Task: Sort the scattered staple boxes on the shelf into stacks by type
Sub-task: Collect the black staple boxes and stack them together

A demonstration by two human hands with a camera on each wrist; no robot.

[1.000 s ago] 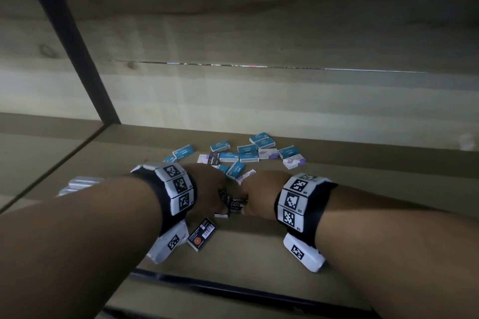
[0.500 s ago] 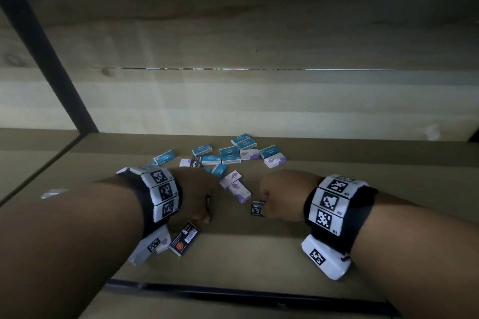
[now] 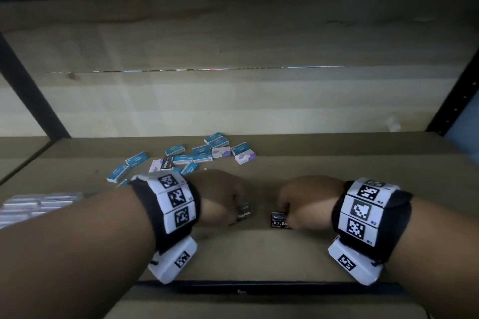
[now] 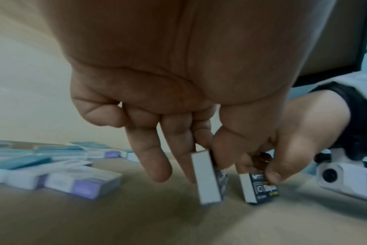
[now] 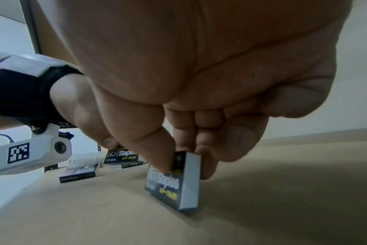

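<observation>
On the wooden shelf (image 3: 259, 254) each hand holds a black staple box standing on edge. My left hand (image 3: 239, 211) (image 4: 210, 154) pinches one black box (image 3: 244, 213) (image 4: 207, 175) between thumb and fingers. A short gap to the right, my right hand (image 3: 285, 215) (image 5: 178, 165) pinches the other black box (image 3: 278, 220) (image 5: 174, 182), printed "Staples". A third black box (image 5: 80, 173) lies flat near my left wrist. Several blue boxes (image 3: 202, 150) and purple-and-white boxes (image 3: 245, 158) lie scattered behind the hands.
Clear plastic packs (image 3: 39, 204) sit at the shelf's left. Black uprights (image 3: 31, 90) frame the bay on both sides, and a wooden back panel (image 3: 233, 101) closes it. The shelf's dark front rail (image 3: 259, 289) runs below my wrists.
My hands, joined over the black boxes a second ago, have drawn apart. Each now holds its own black box on edge on the shelf. The head view shifted right.
</observation>
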